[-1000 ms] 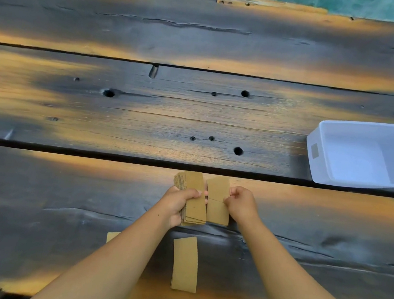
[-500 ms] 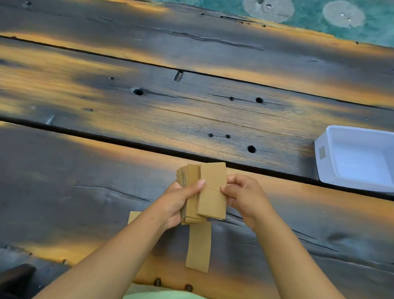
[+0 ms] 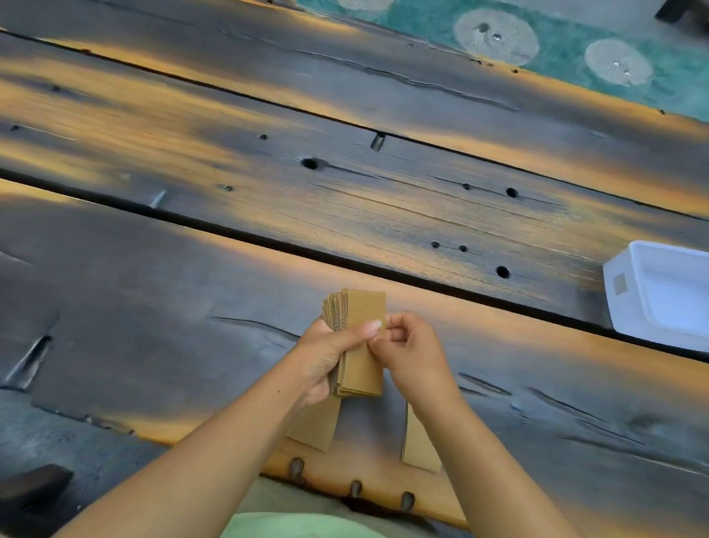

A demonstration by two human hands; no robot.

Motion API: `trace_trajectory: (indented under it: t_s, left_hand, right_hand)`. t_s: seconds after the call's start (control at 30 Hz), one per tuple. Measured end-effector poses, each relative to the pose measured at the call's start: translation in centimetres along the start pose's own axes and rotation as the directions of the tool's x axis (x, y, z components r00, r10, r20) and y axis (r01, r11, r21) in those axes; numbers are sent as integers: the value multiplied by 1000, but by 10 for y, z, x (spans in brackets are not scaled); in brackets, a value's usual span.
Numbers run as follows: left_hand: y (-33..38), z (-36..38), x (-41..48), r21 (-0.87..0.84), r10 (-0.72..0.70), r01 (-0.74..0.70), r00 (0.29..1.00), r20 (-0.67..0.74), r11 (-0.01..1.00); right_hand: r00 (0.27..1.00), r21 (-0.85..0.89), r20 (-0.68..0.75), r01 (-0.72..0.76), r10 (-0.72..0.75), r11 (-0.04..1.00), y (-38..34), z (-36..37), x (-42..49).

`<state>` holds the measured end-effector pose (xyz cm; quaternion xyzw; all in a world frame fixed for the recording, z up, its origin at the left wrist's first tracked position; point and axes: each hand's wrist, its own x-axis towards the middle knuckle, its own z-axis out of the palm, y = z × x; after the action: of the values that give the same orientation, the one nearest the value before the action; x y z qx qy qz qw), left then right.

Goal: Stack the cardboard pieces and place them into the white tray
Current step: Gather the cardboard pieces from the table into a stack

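Upright, the cardboard stack (image 3: 359, 345) sits between both hands — left hand (image 3: 324, 355) gripping, right hand (image 3: 412, 354) pinching.

Dim, patchy warm light (edges curved)

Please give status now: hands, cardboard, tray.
Both hands, left and right, on cardboard stack, above table. Two loose pieces on table. White tray empty, path clear.
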<state>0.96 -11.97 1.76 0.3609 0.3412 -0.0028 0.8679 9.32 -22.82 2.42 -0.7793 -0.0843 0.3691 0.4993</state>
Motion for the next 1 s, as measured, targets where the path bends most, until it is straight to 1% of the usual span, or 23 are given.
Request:
trace_trajectory:
  t_s: [0.07, 0.2, 0.27, 0.37, 0.43, 0.47, 0.53, 0.6, 0.67, 0.73, 0.8, 0.9, 1.0]
  left_hand:
    - [2, -10, -5, 2, -9, 9, 1000, -27, 1000]
    - [3, -39, -11, 18, -65, 69, 985, -157, 997]
    - [1, -56, -16, 7, -103, 105, 980, -170, 994]
    - [-8, -82, -20, -24, -151, 149, 962, -227, 988]
    - [-11, -93, -24, -10, -157, 160, 957, -243, 987]
    - [-12, -97, -25, 9, -156, 162, 960, -234, 987]
    - [-14, -105, -25, 46, -160, 176, 958, -238, 983]
    - [-18, -114, -24, 79, -173, 202, 944, -280, 976]
    - [-21, -121, -24, 99, -197, 240, 927, -320, 966]
    - [-27, -128, -23, 114, -218, 273, 910, -353, 955]
    - [-29, -131, -22, 117, -240, 302, 896, -374, 946]
    - [-29, -132, -19, 100, -268, 322, 895, -357, 942]
    - [-28, -131, -21, 137, -281, 348, 890, -358, 928]
  right_hand:
    - [1000, -30, -3, 3, -3, 1000, -2, 15, -1]
    - [1000, -139, -7, -4, 3, 990, 0, 40, 0]
    - [999, -174, -4, -46, 46, 984, 5, 53, 0]
    - [991, -255, 57, -102, 120, 962, 11, 70, -1]
    - [983, -242, 68, -148, 168, 959, 16, 77, 0]
    - [983, -240, 45, -164, 180, 957, 20, 79, 0]
    - [976, -219, -39, -216, 213, 951, 32, 80, -2]
    - [956, -144, -116, -284, 269, 948, 48, 79, -5]
    - [931, -115, -161, -347, 327, 931, 64, 77, -10]
    - [912, -143, -169, -397, 373, 907, 79, 77, -14]
    - [905, -151, -177, -414, 388, 898, 92, 80, -18]
    - [882, -94, -199, -452, 428, 887, 102, 84, -21]
    - [868, -68, -200, -476, 455, 877, 110, 90, -19]
